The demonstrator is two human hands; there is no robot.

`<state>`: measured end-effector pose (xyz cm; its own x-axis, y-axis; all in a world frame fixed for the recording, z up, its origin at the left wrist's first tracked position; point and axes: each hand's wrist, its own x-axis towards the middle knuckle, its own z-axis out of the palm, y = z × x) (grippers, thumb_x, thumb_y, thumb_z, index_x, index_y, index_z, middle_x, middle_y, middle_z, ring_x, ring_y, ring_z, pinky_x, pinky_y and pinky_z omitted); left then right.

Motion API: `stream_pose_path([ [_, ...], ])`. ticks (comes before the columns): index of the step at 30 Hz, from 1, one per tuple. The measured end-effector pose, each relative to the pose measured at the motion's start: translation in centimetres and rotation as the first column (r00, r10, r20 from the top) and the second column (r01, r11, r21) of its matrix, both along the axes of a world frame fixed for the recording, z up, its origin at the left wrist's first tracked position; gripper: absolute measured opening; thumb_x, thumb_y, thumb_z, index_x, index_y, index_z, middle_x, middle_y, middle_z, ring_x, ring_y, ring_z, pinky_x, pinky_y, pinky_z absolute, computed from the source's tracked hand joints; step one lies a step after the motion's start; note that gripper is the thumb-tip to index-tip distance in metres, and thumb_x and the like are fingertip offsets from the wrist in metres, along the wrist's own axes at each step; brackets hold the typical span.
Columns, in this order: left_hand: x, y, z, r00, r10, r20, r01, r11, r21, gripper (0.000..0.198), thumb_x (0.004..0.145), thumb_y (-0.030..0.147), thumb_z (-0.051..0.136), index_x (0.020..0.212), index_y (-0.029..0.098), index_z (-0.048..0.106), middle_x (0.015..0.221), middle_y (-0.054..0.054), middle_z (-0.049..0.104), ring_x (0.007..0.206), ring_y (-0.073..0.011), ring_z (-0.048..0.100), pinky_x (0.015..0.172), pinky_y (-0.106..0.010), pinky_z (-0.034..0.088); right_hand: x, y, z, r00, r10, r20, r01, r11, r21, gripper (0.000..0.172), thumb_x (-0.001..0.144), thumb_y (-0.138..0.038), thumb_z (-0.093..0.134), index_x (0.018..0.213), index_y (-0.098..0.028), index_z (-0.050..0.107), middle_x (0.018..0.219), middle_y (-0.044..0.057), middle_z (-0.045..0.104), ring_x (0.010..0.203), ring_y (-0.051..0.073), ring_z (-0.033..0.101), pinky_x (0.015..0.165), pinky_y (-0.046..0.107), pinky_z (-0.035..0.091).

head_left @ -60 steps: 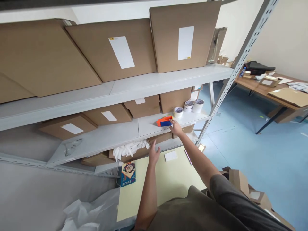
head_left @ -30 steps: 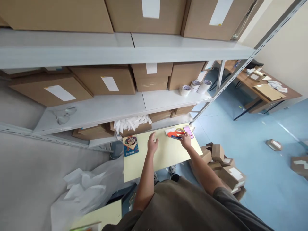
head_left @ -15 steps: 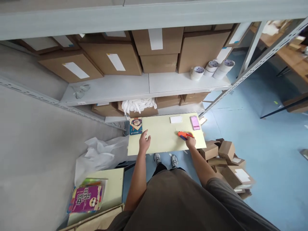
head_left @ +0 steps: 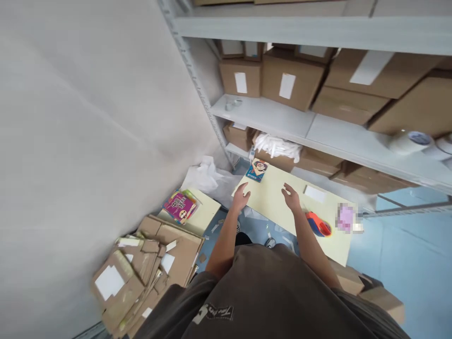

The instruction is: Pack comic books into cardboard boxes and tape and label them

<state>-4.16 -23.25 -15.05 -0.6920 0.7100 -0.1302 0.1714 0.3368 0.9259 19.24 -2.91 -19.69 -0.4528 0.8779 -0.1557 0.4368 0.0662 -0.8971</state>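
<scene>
My left hand [head_left: 241, 197] hovers at the near left edge of the pale yellow table [head_left: 273, 193], fingers apart and nothing in them. Just beyond it, a blue book [head_left: 257, 170] with a round picture on its cover lies at the table's left end. My right hand [head_left: 291, 197] is over the middle of the table, likewise empty with its fingers spread. To its right rests an orange and blue tape dispenser [head_left: 318, 224], apart from the hand. A white slip [head_left: 315, 193] lies near the table's far edge, and a blurred pink item [head_left: 345, 216] at its right end.
Shelving with cardboard boxes [head_left: 293, 77] and tape rolls [head_left: 411, 142] stands behind the table. At left, several books [head_left: 179, 206] lie on a small yellow table [head_left: 206, 214], with flattened cardboard [head_left: 176, 249] in front. White plastic sheeting [head_left: 208, 176] lies by the wall.
My right hand has let go of the tape dispenser, which now lies on the table, and has moved left. The head view has turned left, bringing the books and cardboard further into sight.
</scene>
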Motion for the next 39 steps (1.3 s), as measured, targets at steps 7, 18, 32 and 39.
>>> stream_pose_path([
  [7,-11.8,-10.8,-1.5,0.957,0.288,-0.010,-0.288,0.957,0.016,0.060,0.092,0.026,0.076,0.151,0.023,0.065,0.162,-0.015,0.058,0.143,-0.0340,0.060,0.108,-0.045,0.060,-20.7,-7.4,2.1,0.913,0.395,-0.098,-0.397,0.918,-0.001,0.061,0.092,-0.050,0.070,0.149,-0.028,0.070,0.157,0.009,0.065,0.147,0.036,0.057,0.106,0.051,0.061],
  [18,-30.0,-19.2,-5.8,0.743,0.593,-0.310,-0.662,0.719,-0.212,0.064,0.089,0.019,0.077,0.151,0.021,0.063,0.168,-0.018,0.050,0.159,-0.0366,0.043,0.126,-0.049,0.043,-42.6,-15.7,-3.1,0.780,0.624,-0.037,-0.624,0.781,0.016,0.060,0.089,-0.041,0.073,0.148,-0.028,0.069,0.162,0.010,0.060,0.149,0.034,0.056,0.120,0.055,0.051],
  [32,-33.9,-19.5,-8.0,0.795,0.605,-0.043,-0.573,0.726,-0.381,0.034,0.089,0.040,0.079,0.113,0.016,0.082,0.105,-0.015,0.083,0.105,-0.0313,0.077,0.095,-0.040,0.057,-52.2,-21.0,-10.2,0.650,0.747,0.137,-0.740,0.664,-0.109,0.090,0.077,-0.026,0.084,0.162,-0.028,0.056,0.168,0.012,0.053,0.153,0.036,0.052,0.125,0.053,0.046],
  [39,-31.4,-20.6,-5.5,0.831,0.547,0.097,-0.554,0.830,0.069,0.038,0.093,0.054,0.074,0.113,0.023,0.086,0.122,-0.013,0.082,0.123,-0.0311,0.073,0.116,-0.050,0.052,-54.1,-25.3,-8.5,0.598,0.802,0.013,-0.802,0.597,0.018,0.056,0.082,-0.022,0.074,0.137,-0.025,0.076,0.157,0.013,0.064,0.146,0.032,0.060,0.124,0.046,0.046],
])
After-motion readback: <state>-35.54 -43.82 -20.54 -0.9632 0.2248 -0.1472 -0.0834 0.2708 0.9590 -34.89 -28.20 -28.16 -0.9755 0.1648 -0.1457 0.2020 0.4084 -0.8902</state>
